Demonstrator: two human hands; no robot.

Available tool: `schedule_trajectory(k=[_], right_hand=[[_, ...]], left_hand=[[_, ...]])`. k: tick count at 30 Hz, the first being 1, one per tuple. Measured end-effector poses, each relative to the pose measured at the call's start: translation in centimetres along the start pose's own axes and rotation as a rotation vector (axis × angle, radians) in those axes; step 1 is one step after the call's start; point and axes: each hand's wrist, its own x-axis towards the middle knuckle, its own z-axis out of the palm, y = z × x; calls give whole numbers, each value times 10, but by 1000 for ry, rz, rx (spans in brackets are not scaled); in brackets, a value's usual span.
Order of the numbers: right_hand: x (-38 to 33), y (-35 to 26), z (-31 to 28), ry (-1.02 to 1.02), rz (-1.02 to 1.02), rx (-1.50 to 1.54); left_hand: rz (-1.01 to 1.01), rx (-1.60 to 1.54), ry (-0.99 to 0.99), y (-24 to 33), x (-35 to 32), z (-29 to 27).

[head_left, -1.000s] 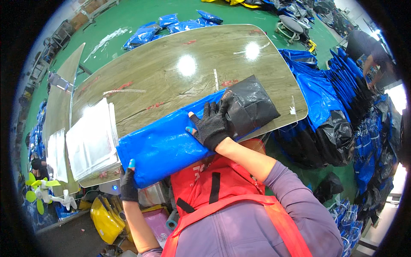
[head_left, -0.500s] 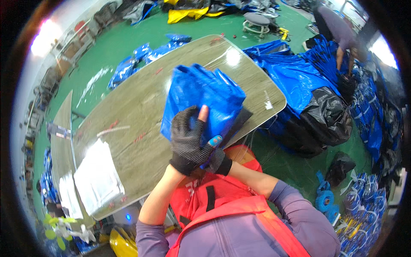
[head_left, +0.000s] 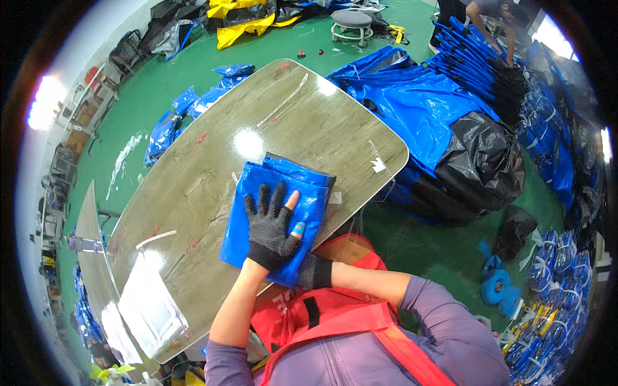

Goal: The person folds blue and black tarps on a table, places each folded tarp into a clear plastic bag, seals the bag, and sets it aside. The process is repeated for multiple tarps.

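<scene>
A folded blue plastic sheet (head_left: 241, 222) with a dark underside lies at the near edge of the table. My left hand (head_left: 270, 231), in a dark dotted glove with the thumb tip bare and a blue wrap near another fingertip, rests flat on top with fingers spread. Coming in from the right, my gloved right hand (head_left: 315, 271) is at the sheet's near corner. Its fingers are hidden by the sheet, so their grip does not show.
The wood-patterned table (head_left: 187, 193) carries clear plastic bags (head_left: 151, 305) at its near left. Right of it sits a large blue and black sheet pile (head_left: 425, 135). Blue packets (head_left: 164, 135) and a round stool (head_left: 352, 26) are on the green floor. Another person (head_left: 486, 26) bends at far right.
The folded sheet has come down onto the table, lower and flatter than before. My left hand has gone from gripping it to lying spread on top. The view has shifted slightly.
</scene>
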Motion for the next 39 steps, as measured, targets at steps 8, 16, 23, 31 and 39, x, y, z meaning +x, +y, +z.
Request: schedule_trajectory(k=[8, 16, 23, 31, 39], right_hand=[[-14, -125, -106, 40, 113, -838], [8, -46, -152, 245, 6, -1262], [-54, -91, -156, -108, -301, -1182], [-22, -66, -120, 382, 187, -9], [-20, -10, -127, 427, 538, 341]], left_hand=[[-80, -66, 84, -16, -15, 33], [-147, -53, 58, -38, 44, 8], [-131, -617, -218, -80, -13, 35], [-520, -1758, 443, -54, -85, 60], [-535, -301, 286, -72, -197, 10]])
